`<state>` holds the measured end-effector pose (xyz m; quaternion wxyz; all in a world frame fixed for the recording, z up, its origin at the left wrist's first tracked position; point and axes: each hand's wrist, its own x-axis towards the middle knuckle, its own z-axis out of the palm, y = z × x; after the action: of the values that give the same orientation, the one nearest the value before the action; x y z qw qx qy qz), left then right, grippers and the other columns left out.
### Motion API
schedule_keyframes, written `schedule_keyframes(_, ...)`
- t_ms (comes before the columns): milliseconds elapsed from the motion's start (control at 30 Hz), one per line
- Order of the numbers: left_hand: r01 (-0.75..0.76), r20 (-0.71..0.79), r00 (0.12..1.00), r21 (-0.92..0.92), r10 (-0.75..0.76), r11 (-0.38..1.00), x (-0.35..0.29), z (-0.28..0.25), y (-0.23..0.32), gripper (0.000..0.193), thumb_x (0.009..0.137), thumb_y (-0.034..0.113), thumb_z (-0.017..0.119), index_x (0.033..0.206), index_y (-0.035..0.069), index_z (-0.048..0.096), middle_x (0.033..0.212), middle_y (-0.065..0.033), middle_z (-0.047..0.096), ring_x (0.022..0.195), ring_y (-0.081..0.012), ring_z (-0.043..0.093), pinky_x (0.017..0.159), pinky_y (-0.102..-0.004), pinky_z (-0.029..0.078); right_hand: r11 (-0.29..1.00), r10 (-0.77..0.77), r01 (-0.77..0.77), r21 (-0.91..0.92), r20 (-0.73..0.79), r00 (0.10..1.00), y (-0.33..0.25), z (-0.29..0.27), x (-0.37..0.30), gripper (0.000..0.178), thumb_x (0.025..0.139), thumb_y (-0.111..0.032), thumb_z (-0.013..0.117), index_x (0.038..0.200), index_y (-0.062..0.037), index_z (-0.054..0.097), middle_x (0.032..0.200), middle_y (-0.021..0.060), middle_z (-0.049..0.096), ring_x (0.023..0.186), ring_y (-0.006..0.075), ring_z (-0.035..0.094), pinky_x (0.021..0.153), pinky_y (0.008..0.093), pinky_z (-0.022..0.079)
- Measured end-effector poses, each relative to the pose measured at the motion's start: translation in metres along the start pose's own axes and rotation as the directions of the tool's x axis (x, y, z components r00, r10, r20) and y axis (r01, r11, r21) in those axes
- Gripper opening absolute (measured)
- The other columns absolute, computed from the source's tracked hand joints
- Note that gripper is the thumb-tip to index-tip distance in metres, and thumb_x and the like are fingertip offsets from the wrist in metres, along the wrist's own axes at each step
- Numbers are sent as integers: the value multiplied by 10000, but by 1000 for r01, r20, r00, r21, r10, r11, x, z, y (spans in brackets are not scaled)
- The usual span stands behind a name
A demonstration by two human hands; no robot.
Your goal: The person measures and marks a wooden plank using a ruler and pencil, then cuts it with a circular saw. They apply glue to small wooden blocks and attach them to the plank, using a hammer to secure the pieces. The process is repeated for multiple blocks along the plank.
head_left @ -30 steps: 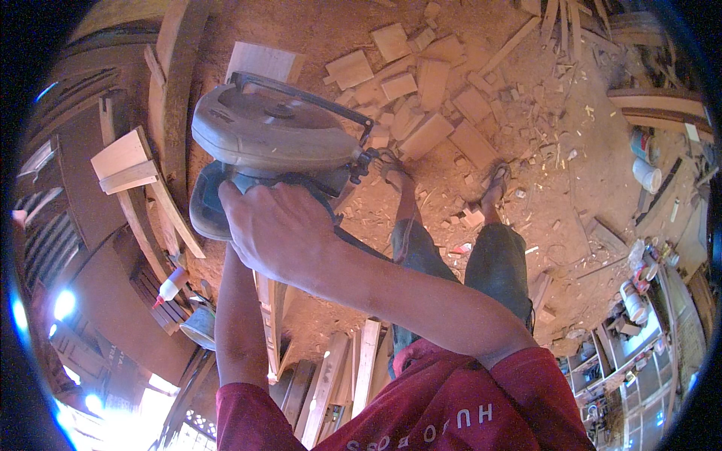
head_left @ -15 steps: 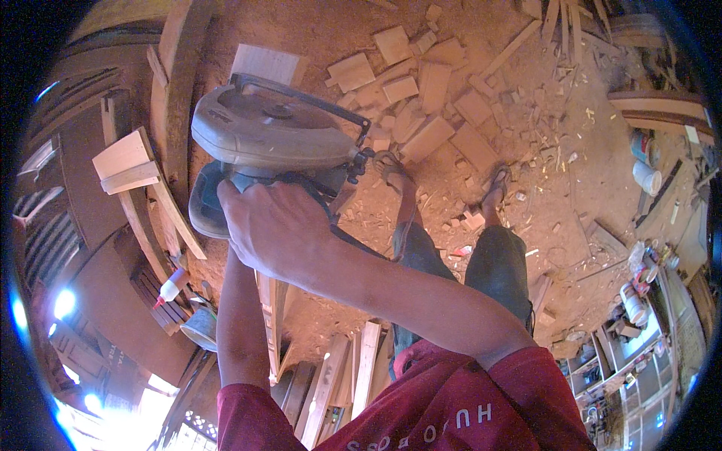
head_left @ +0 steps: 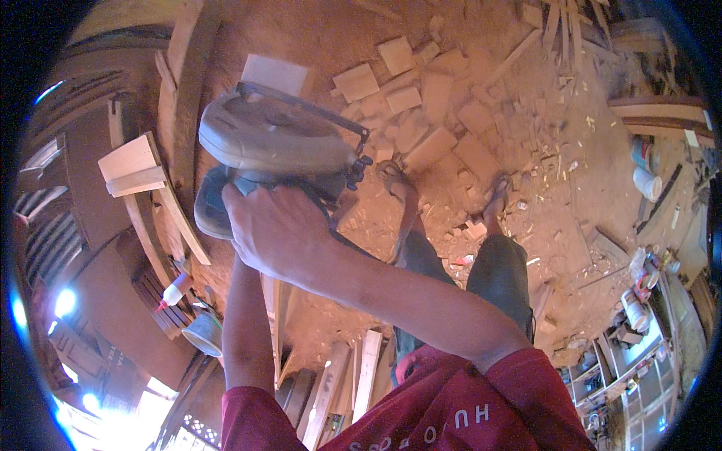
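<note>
A grey-and-blue circular saw [head_left: 271, 139] sits ahead of me, left of the middle. My right hand [head_left: 278, 225] reaches across from the right and is wrapped round its handle, fingers curled over the top. From the lower left my left forearm [head_left: 252, 323] comes up behind the right wrist; the left hand itself is hidden under the right hand and the saw. Beyond the saw's far side, part of a pale wooden board [head_left: 275, 77] shows. The saw covers whatever lies beneath it, and its blade cannot be seen. A cord runs back from the saw along my right forearm.
Several wood offcuts [head_left: 436, 90] and shavings litter the earth floor, close to my sandalled feet [head_left: 391, 177]. At left are a leaning wooden piece [head_left: 135, 165], a glue bottle [head_left: 177, 289] and a bucket [head_left: 203, 333]. Timber lengths [head_left: 368, 368] stand near my body. Containers [head_left: 647, 180] lie at right.
The whole view has shifted slightly, so the saw, board and offcuts appear a little lower and further right. Haze round the saw and offcuts looks thicker. My right hand keeps its grip.
</note>
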<state>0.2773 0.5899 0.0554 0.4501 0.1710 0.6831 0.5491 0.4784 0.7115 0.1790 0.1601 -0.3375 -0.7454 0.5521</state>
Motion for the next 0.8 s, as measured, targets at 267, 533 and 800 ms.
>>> schedule_keyframes(267, -24, 20, 999, -27, 25, 999, -6, 3, 1, 329, 959, 198, 487, 1159, -15, 636, 1055, -105, 709, 1123, -212, 619, 1043, -300, 419, 997, 3, -1, -75, 15, 1000, -3, 3, 6, 418, 867, -196, 582, 1223, 22, 613, 759, 157, 715, 644, 287, 719, 575, 418, 598)
schedule_keyframes(533, -38, 37, 999, -50, 40, 998, -13, 6, 2, 328, 956, 198, 491, 1149, -18, 644, 1042, -106, 716, 1116, -212, 624, 1039, -298, 423, 998, 6, -7, -69, -22, 1000, -5, 8, 11, 405, 857, -198, 588, 1205, 4, 630, 764, 168, 712, 647, 296, 718, 578, 423, 598)
schedule_keyframes(800, -145, -46, 958, 770, 281, 621, -18, 47, 33, 325, 931, 182, 505, 1098, -53, 654, 978, -113, 722, 1076, -206, 648, 1002, -295, 443, 999, 18, -15, 35, -69, 997, -5, 12, 17, 247, 811, -162, 682, 956, 4, 570, 704, 237, 682, 677, 388, 715, 612, 466, 595)
